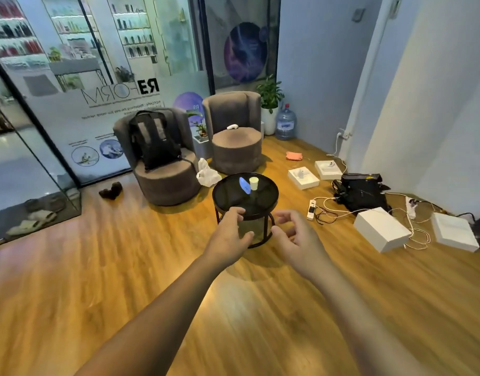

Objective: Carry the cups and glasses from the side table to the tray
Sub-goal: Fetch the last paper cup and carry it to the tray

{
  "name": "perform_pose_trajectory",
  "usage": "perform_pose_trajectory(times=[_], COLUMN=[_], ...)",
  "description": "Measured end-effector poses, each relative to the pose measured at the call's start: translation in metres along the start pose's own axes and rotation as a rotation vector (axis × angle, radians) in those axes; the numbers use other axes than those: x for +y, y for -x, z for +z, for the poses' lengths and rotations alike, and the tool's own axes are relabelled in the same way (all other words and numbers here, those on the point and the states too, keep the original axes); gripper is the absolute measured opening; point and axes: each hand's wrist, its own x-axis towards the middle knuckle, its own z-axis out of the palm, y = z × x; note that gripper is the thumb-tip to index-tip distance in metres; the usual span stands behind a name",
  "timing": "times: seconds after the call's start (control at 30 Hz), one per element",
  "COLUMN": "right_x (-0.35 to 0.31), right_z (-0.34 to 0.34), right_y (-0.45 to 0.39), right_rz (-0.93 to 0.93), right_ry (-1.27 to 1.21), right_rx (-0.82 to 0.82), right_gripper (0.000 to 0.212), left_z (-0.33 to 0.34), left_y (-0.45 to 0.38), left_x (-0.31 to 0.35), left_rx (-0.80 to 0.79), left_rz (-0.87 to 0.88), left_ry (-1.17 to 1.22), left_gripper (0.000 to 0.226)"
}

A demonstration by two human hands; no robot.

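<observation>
Both bare arms are stretched forward over the wooden floor [152, 267]. The left hand [229, 237] is held palm down with fingers loosely spread and nothing in it, overlapping the near rim of the round black desk [233, 196] in this view; whether the rim is touched cannot be told. The right hand [296, 234] is held just beside it, fingers curled but apart, also empty. A small pale cup [253, 183] is seen upright on the far side of the desk, beside a bluish shape too blurred to identify. Two grey armchairs [234, 131] are placed behind the desk, one carrying a black backpack [153, 139]. White boxes [380, 229] and cables lie on the floor to the right.
</observation>
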Motion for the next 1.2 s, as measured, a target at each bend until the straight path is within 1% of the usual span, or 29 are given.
perform_pose_trajectory(times=[0.2,0.3,0.33,0.4,0.6,0.77,0.9,1.07,1.2], right_x=[0.043,0.074,0.079,0.102,0.160,0.192,0.216,0.260,0.314], right_z=[0.009,0.012,0.013,0.015,0.007,0.000,0.024,0.071,0.110], right_y=[-0.119,-0.181,-0.193,-0.245,-0.396,-0.499,-0.560,-0.631,-0.689], right_rz=[0.085,0.112,0.116,0.136,0.183,0.218,0.229,0.300,0.435], right_ry=[-0.006,-0.021,-0.020,-0.029,-0.020,0.014,0.044,0.066,0.061], right_rx=[0.033,0.031,0.035,0.041,-0.033,-0.051,-0.152,-0.226,-0.274], right_gripper=[0.031,0.033,0.032,0.029,0.029,0.026,0.027,0.028,0.033], left_z=[0.024,0.046,0.049,0.062,0.094,0.113,0.119,0.132,0.161], left_y=[-0.136,-0.200,-0.212,-0.260,-0.385,-0.470,-0.539,-0.636,-0.712], left_x=[-0.022,-0.032,-0.034,-0.042,-0.057,-0.068,-0.083,-0.125,-0.178], left_rx=[-0.071,-0.086,-0.094,-0.111,-0.148,-0.150,-0.164,-0.189,-0.295], left_rz=[0.010,-0.010,-0.020,-0.042,-0.199,-0.182,-0.169,-0.165,-0.141], left_ry=[0.007,0.022,0.028,0.037,0.069,-0.007,-0.042,-0.050,-0.131], left_gripper=[0.056,0.056,0.057,0.058,0.056,0.057,0.057,0.064,0.071])
